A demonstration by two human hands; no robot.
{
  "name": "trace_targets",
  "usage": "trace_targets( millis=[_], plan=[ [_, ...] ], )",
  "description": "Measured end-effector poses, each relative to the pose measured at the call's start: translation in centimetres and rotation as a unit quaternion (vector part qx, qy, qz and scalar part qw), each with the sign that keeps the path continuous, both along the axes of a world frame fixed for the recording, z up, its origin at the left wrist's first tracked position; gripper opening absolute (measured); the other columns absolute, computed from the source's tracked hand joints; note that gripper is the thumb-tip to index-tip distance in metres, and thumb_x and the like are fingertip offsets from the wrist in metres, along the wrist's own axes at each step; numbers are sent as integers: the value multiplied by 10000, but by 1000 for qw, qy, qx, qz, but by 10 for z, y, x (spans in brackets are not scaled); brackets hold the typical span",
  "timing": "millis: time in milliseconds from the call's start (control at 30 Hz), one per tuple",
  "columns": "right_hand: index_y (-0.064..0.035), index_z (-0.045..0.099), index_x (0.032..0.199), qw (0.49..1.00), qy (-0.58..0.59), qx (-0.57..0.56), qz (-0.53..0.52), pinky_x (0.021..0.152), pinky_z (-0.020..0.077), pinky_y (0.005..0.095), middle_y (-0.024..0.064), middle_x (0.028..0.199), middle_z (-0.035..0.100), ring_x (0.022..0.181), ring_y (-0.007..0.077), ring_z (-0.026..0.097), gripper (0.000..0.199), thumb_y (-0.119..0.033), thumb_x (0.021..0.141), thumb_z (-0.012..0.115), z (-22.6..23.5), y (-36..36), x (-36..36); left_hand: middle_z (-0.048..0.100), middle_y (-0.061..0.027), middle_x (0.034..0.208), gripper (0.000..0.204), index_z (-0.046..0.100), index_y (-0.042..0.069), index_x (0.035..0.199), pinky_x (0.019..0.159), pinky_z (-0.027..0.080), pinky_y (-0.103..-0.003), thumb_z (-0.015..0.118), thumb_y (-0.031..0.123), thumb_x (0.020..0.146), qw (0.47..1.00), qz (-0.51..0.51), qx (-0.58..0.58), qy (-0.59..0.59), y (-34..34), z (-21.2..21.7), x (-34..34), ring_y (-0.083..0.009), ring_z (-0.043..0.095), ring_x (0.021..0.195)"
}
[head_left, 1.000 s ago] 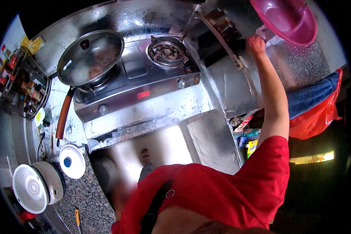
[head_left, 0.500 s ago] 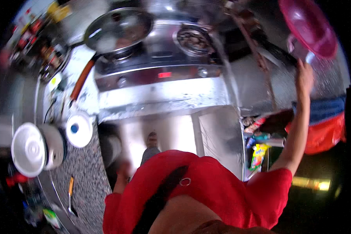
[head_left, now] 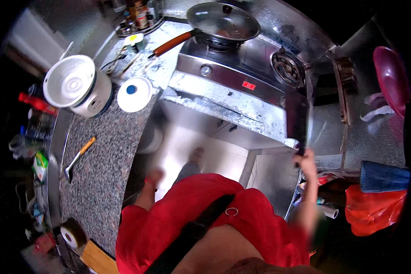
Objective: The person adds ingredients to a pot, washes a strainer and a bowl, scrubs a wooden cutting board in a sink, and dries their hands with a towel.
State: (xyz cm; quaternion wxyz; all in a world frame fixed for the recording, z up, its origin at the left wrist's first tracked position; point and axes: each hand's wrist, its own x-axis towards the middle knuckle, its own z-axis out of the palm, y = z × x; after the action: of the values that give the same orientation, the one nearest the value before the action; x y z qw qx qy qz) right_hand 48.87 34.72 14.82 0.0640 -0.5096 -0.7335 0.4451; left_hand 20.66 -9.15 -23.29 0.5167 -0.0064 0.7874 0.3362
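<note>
My right hand (head_left: 306,163) is closed around the dark handle of a kitchen knife with a broad, dark blade, probably a cleaver (head_left: 297,114). Its blade points away from me, in front of the stove's right end. Down beside my body on the left hangs my left hand (head_left: 155,175), blurred, with no object visible in it. A wok with a glass lid (head_left: 223,23) sits on the stove's left burner, its brown wooden handle (head_left: 173,43) pointing toward the near left.
On the granite counter (head_left: 105,150) at left stand a rice cooker (head_left: 96,98) with a white strainer basket (head_left: 73,81), a white lid (head_left: 134,94) and a wooden-handled utensil (head_left: 81,157). A pink basin (head_left: 390,82) is at far right, above blue and red cloths (head_left: 376,210).
My right hand has come back from the far right toward me, now bringing the dark knife. The view has turned to the right. My left hand stays low by my side.
</note>
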Motion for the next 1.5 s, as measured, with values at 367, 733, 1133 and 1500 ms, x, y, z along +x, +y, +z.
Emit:
trace_targets(
  millis=[367,733,1133,1500],
  plan=[
    [-47,466,716,944,75,-170,272,381,342,224,6,503,440,397,95,422,130,-147,760,538,-154,-144,-102,579,-113,785,255,581,7,801,543,465,-341,517,236,708,979,129,16,159,-172,-6,158,-216,566,618],
    [8,514,895,698,69,74,709,583,412,325,137,646,526,609,237,527,320,-229,694,588,-156,-336,-179,575,-97,609,253,587,21,646,551,450,-344,444,198,758,939,288,-183,38,-245,-16,376,-198,579,584],
    [-22,466,1018,393,175,123,894,706,404,398,175,892,525,839,326,508,358,-226,728,514,-166,-660,-162,597,-112,723,239,586,29,856,546,470,-312,550,216,712,860,489,-115,86,-329,-12,490,-193,579,603],
    [-21,539,787,376,168,105,905,712,418,402,155,815,536,812,310,511,198,-155,691,430,-182,-908,-126,557,-77,651,149,536,52,788,406,427,-260,470,182,759,567,817,106,-3,-469,-1,596,-171,561,538]
  ],
)
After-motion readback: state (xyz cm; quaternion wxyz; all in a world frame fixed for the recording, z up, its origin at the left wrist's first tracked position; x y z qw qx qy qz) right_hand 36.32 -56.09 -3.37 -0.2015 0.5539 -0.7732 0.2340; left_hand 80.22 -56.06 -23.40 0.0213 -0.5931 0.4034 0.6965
